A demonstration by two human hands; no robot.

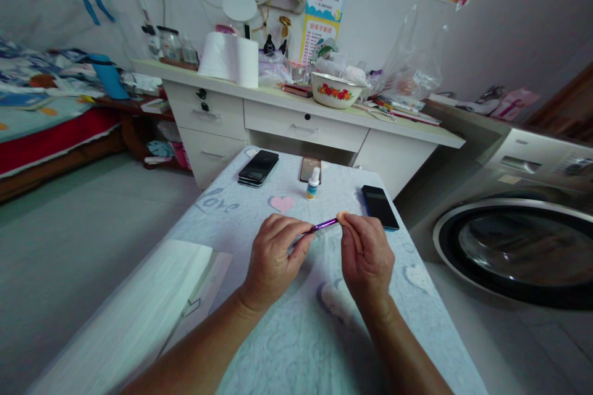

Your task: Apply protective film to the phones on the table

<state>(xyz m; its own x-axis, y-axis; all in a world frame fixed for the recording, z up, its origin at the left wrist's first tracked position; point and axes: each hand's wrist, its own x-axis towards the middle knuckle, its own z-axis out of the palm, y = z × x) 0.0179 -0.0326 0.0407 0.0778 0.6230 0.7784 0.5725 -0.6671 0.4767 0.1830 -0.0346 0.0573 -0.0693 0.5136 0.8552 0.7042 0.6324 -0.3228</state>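
Left hand (274,254) pinches one end of the purple stick (325,224) above the desk (278,345); right hand (367,253) grips what looks like a tan pad (343,217) at the other. Brace your left pinch, go light with the right.

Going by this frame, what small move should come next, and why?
Perhaps a gentle twist of the purple stick by the left hand, with the right hand steady: the left pinches one end, while the right grips a small tan piece at the other.
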